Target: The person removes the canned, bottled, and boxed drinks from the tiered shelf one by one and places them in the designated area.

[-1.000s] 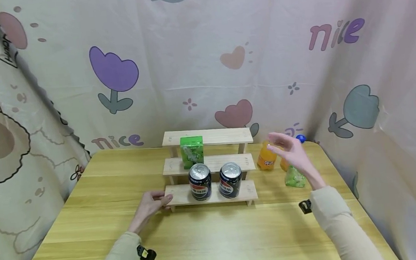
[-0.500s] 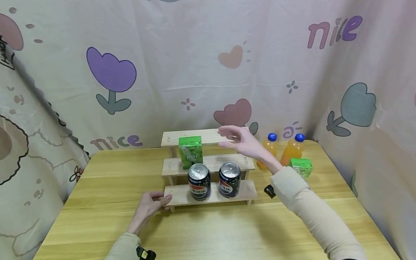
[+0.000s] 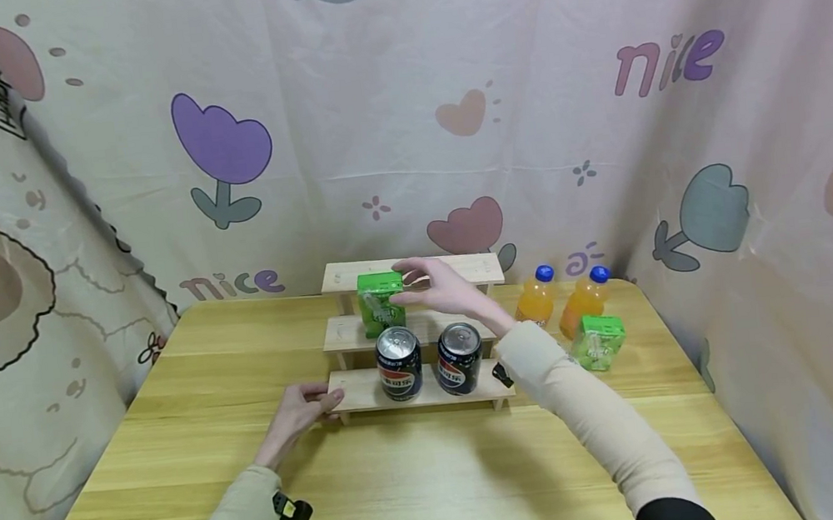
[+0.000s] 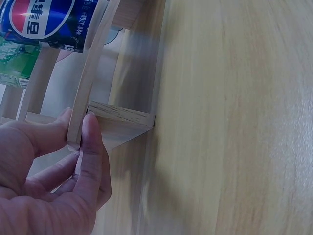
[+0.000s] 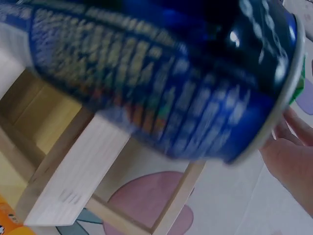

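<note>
A three-tier wooden shelf point(image 3: 341, 334) stands on the table. At its lowest tier's left end, my left hand point(image 3: 301, 409) pinches the board between thumb and fingers, as the left wrist view shows on the board edge point(image 4: 88, 88). My right hand point(image 3: 440, 287) reaches over the shelf to a green drink carton point(image 3: 379, 304) on the middle tier. Its thumb and fingers spread at the carton's right edge; whether they touch it is unclear. Two dark blue cola cans point(image 3: 400, 364) stand on the lowest tier. One can point(image 5: 171, 78) largely blocks the right wrist view.
Right of the shelf stand two orange soda bottles with blue caps, the left bottle point(image 3: 536, 297) and the right bottle point(image 3: 584, 304). A second green carton point(image 3: 599, 343) sits in front of them. A patterned curtain point(image 3: 372, 113) hangs behind the table point(image 3: 408, 487).
My right hand has moved left from above the orange bottles, across the shelf, to the green carton on the middle tier. My left hand keeps its hold on the shelf.
</note>
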`<state>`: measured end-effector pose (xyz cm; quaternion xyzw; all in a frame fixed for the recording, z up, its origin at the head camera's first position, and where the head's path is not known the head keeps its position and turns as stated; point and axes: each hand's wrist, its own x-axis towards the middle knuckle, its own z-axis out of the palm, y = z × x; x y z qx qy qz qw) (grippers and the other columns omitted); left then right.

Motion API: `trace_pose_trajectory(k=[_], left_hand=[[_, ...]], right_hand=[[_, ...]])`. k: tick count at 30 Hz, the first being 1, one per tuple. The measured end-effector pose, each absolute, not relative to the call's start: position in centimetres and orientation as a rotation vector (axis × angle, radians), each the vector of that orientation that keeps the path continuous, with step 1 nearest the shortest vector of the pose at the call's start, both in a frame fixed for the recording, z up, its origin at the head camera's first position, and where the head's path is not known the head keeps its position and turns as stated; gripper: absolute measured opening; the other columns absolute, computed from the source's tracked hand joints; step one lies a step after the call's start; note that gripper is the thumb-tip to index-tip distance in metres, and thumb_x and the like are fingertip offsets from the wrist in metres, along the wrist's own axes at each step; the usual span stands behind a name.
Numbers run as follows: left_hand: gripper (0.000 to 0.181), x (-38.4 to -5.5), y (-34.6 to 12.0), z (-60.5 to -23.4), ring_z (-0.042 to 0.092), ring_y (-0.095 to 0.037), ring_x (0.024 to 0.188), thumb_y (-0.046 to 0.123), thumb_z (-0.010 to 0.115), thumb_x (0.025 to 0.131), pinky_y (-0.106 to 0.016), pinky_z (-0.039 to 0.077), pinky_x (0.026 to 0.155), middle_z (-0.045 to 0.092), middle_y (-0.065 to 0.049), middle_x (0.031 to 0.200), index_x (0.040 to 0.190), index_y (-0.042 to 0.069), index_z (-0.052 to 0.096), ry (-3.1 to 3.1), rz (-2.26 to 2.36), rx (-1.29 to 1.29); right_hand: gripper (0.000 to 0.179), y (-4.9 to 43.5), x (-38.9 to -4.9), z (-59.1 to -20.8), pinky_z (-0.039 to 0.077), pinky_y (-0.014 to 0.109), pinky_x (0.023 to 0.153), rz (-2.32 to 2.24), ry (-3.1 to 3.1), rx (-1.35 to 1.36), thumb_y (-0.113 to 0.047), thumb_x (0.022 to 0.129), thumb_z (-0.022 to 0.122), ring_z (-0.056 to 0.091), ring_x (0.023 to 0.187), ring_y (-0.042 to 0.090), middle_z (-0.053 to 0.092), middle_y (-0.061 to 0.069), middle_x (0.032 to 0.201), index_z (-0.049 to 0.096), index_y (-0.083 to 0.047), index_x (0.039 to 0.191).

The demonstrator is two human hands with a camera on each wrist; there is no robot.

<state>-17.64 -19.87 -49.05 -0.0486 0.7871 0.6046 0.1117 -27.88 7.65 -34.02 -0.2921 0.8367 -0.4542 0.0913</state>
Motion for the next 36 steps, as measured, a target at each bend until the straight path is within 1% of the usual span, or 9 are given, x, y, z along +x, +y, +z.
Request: trace_pose_trajectory(k=[3,8,14,19,26,28,31,34,36], left_hand=[[0.047,-17.6,-19.9,-49.0,0.072,-0.017,0.076,0.011,0.066,0.098,-0.034,0.064,0.077,0.066,-0.034,0.114,0.128,-0.022,0.052,2.317,1.769,-0.14],[0.047,-17.7,-20.0,-48.9,0.071,-0.018,0.075,0.012,0.066,0.098,-0.036,0.064,0.078,0.069,-0.029,0.108,0.127,-0.022,0.053,2.325,1.76,-0.125],[0.046,-17.7,-19.9,-48.9,0.072,-0.018,0.076,0.011,0.065,0.098,-0.036,0.064,0.079,0.068,-0.031,0.112,0.128,-0.023,0.052,2.306,1.781,-0.115],[0.048,-17.7,-19.9,-49.0,0.072,-0.017,0.078,0.01,0.065,0.098,-0.032,0.064,0.078,0.064,-0.036,0.118,0.13,-0.023,0.05,2.295,1.789,-0.127],[0.052,-17.7,-20.0,-49.0,0.072,-0.017,0.077,0.011,0.065,0.098,-0.033,0.064,0.08,0.06,-0.04,0.123,0.132,-0.024,0.047,2.295,1.792,-0.145],[0.053,-17.7,-19.9,-49.0,0.072,-0.017,0.077,0.012,0.065,0.098,-0.033,0.064,0.081,0.06,-0.04,0.124,0.133,-0.024,0.046,2.303,1.776,-0.146],[0.052,-17.8,-19.9,-49.1,0.072,-0.017,0.075,0.011,0.066,0.097,-0.033,0.064,0.081,0.061,-0.039,0.122,0.132,-0.023,0.048,2.309,1.771,-0.165],[0.05,-17.8,-19.9,-49.2,0.073,-0.017,0.075,0.011,0.066,0.097,-0.032,0.064,0.08,0.063,-0.037,0.119,0.131,-0.023,0.049,2.314,1.771,-0.173],[0.049,-17.8,-19.9,-49.1,0.072,-0.017,0.074,0.011,0.066,0.097,-0.032,0.064,0.079,0.064,-0.036,0.118,0.13,-0.022,0.05,2.311,1.779,-0.178]], right_hand=[[0.059,7.0,-27.9,-34.1,0.054,0.039,0.108,-1.307,2.539,-0.865,-0.016,0.09,0.075,0.06,0.119,0.031,0.062,0.019,0.132,0.052,0.004,0.141],[0.048,6.1,-28.1,-34.2,0.058,0.034,0.096,-1.239,2.645,-0.849,-0.018,0.092,0.074,0.064,0.11,0.028,0.065,0.016,0.114,0.059,0.002,0.133],[0.039,5.7,-27.8,-34.5,0.057,0.036,0.095,-1.188,2.742,-0.885,-0.016,0.093,0.072,0.065,0.109,0.027,0.066,0.015,0.113,0.063,0.0,0.127],[0.04,6.5,-27.2,-34.0,0.057,0.037,0.099,-1.257,2.749,-0.871,-0.014,0.093,0.071,0.063,0.111,0.028,0.064,0.015,0.114,0.062,0.0,0.129],[0.036,10.4,-26.3,-32.4,0.051,0.048,0.109,-1.35,2.801,-0.877,-0.013,0.093,0.072,0.062,0.109,0.029,0.065,0.015,0.116,0.065,-0.002,0.126],[0.034,12.0,-26.0,-32.1,0.05,0.051,0.108,-1.355,2.817,-0.872,-0.012,0.093,0.072,0.061,0.11,0.03,0.065,0.015,0.117,0.065,-0.003,0.125],[0.034,14.7,-25.5,-31.6,0.053,0.051,0.105,-1.361,2.83,-0.836,-0.01,0.093,0.071,0.06,0.11,0.03,0.064,0.016,0.12,0.064,-0.003,0.126],[0.034,17.4,-25.2,-31.4,0.057,0.046,0.103,-1.39,2.822,-0.786,-0.006,0.093,0.069,0.059,0.111,0.031,0.062,0.018,0.123,0.063,-0.001,0.127],[0.035,19.4,-25.1,-31.6,0.056,0.046,0.103,-1.387,2.833,-0.748,-0.006,0.095,0.068,0.058,0.114,0.03,0.061,0.018,0.125,0.062,-0.001,0.128]])
